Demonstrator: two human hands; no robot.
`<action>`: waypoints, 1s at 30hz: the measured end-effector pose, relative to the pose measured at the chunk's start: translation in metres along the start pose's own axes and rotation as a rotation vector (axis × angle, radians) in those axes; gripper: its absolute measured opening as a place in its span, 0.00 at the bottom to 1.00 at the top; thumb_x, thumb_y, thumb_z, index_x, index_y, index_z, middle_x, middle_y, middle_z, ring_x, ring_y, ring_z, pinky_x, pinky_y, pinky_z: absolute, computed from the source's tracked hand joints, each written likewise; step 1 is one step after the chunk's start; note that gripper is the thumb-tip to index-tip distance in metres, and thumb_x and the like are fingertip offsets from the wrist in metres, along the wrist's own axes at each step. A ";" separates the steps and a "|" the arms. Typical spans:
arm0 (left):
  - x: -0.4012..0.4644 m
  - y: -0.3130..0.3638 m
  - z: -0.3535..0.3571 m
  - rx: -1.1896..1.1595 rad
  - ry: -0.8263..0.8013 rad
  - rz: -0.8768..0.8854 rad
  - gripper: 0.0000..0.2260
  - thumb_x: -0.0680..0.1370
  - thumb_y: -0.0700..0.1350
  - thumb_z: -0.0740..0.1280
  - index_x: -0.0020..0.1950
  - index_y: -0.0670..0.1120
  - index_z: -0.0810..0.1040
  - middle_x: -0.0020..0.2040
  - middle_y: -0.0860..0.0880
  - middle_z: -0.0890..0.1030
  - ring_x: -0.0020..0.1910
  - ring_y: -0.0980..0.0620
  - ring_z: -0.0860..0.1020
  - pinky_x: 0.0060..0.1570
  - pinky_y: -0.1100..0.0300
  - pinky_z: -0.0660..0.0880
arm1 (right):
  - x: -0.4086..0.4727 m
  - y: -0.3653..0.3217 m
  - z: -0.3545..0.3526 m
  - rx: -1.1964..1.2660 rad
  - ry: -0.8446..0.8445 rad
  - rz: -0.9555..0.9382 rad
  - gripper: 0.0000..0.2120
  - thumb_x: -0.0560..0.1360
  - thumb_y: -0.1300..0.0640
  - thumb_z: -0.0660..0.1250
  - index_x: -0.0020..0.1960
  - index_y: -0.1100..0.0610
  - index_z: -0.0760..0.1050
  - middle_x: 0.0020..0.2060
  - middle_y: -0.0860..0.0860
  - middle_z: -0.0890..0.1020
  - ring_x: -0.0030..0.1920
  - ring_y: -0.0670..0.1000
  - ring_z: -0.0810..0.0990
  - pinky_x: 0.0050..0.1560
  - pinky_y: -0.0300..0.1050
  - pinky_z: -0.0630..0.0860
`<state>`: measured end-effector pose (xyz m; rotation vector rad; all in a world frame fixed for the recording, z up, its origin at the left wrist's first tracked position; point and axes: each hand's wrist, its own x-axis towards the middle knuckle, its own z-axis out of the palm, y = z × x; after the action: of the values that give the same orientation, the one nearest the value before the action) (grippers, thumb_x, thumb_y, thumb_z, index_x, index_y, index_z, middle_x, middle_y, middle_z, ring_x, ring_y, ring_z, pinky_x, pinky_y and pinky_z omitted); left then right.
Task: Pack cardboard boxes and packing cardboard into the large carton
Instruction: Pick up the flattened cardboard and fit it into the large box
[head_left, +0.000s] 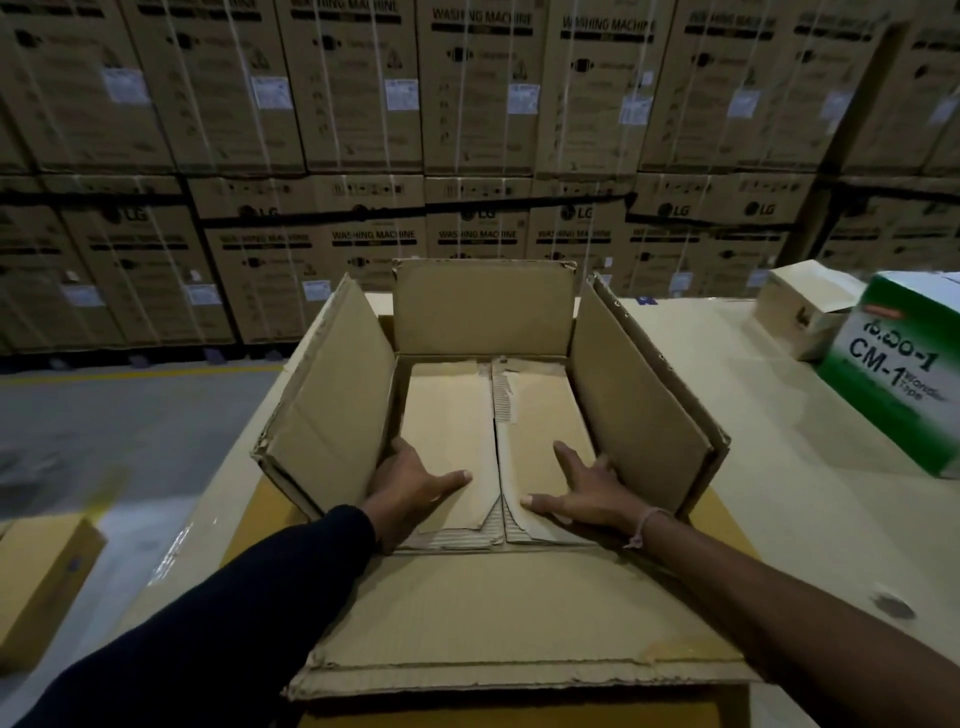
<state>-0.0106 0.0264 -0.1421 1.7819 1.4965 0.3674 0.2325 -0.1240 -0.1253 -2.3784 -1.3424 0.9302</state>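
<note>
The large brown carton (332, 395) stands open in front of me on a cardboard surface, all of its flaps spread out. Its near flap (514, 618) lies flat toward me. Both hands are inside it, palms down on the bottom panels. My left hand (415, 480) presses the left bottom panel beside the left wall, fingers spread. My right hand (582, 491) presses the right bottom panel (540, 415) beside the right wall. Neither hand holds anything. The centre seam shows torn corrugation.
A green-and-white tape box (898, 374) and a small brown box (805, 309) sit at the right on the work surface (810, 519). Another brown box (36, 582) lies at lower left. Stacked washing-machine cartons (478, 104) wall off the back; grey floor lies at left.
</note>
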 end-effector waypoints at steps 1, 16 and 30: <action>0.000 0.000 0.000 0.022 -0.019 -0.006 0.56 0.64 0.66 0.80 0.79 0.43 0.53 0.67 0.46 0.74 0.55 0.49 0.76 0.42 0.60 0.74 | 0.001 -0.001 -0.001 -0.012 -0.008 -0.001 0.63 0.62 0.21 0.72 0.84 0.38 0.41 0.82 0.61 0.41 0.82 0.70 0.46 0.79 0.68 0.55; 0.010 0.047 0.029 0.779 -0.279 0.759 0.26 0.85 0.55 0.53 0.84 0.52 0.56 0.85 0.44 0.52 0.84 0.40 0.41 0.78 0.33 0.37 | 0.014 -0.053 0.011 -0.078 -0.046 -0.059 0.63 0.67 0.34 0.78 0.86 0.51 0.41 0.84 0.58 0.40 0.83 0.65 0.47 0.79 0.60 0.58; 0.022 0.056 0.015 0.699 -0.343 0.788 0.29 0.85 0.53 0.53 0.85 0.50 0.49 0.84 0.41 0.54 0.84 0.42 0.49 0.81 0.39 0.41 | 0.017 -0.051 -0.019 0.037 0.143 -0.091 0.59 0.67 0.36 0.79 0.86 0.50 0.49 0.83 0.57 0.55 0.79 0.61 0.63 0.76 0.58 0.68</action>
<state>0.0444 0.0403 -0.1180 2.7935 0.6455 -0.1239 0.2171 -0.0807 -0.0920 -2.2874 -1.3545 0.7392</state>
